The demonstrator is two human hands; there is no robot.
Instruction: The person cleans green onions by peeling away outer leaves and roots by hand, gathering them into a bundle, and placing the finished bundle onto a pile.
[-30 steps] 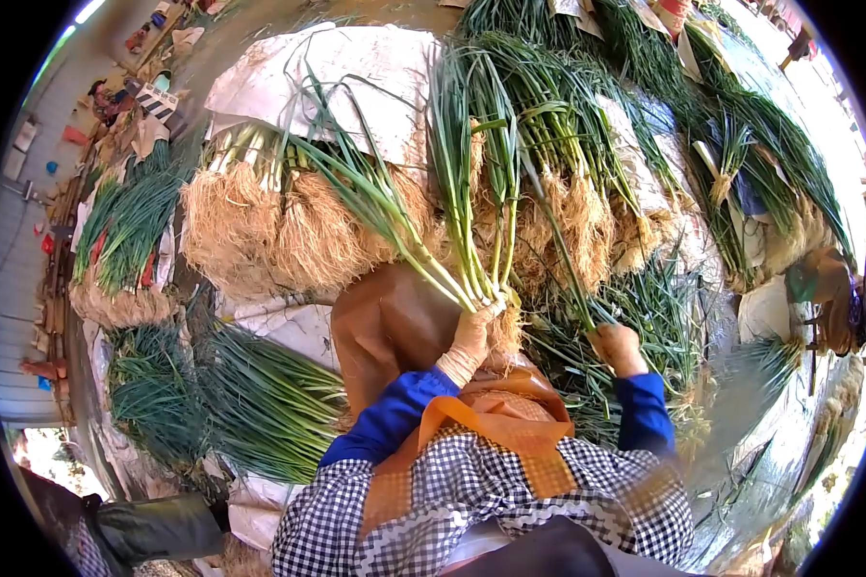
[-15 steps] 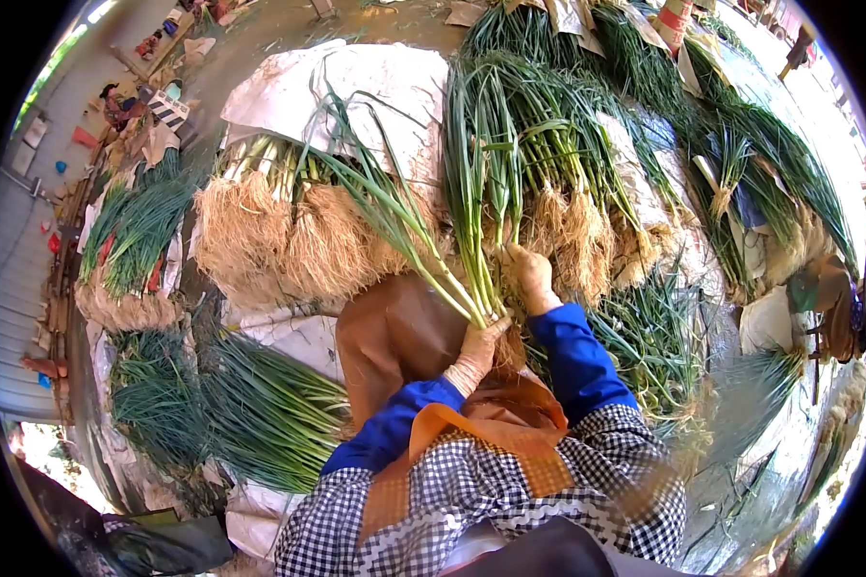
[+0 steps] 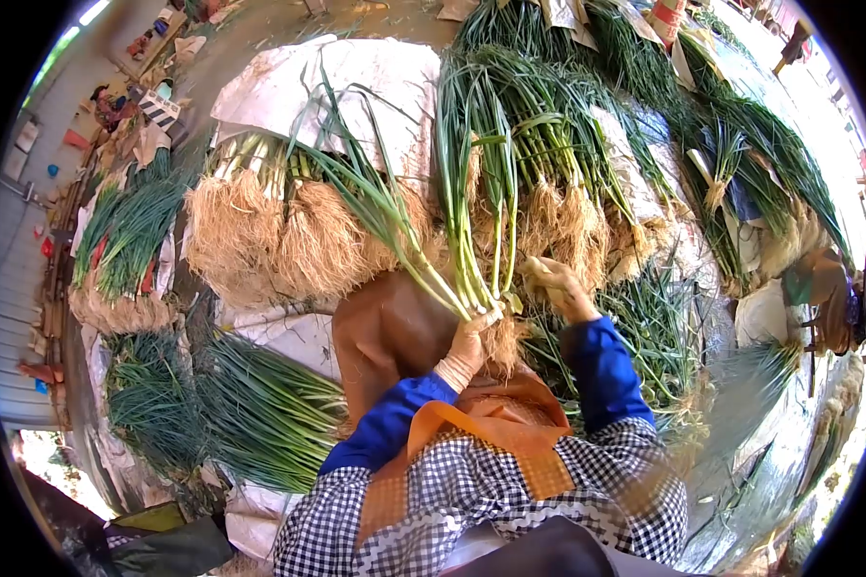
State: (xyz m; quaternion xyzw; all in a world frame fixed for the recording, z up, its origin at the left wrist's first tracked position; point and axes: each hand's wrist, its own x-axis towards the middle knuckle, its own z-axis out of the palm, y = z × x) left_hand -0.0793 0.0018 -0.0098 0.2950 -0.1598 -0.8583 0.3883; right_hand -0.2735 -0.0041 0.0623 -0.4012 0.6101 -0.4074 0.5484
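My left hand is closed round the lower stems of a bunch of green onions, just above their pale brown roots. The leaves point away from me, and a few stalks splay out to the left. Just right of these stems, my right hand has its fingers pinched together. A small pale yellow-green piece shows at the fingertips, too small to name for sure. A brown apron covers my lap below the bunch.
Ahead, bundled onions with bushy roots lie under a whitish sheet. More bundles lie behind my hands. Loose green leaves cover the ground at right; a pile of onions lies at left. A person is far left.
My right hand has moved right, away from the stems, with its fingers still pinched. My left hand keeps its hold on the bunch, nearly in place.
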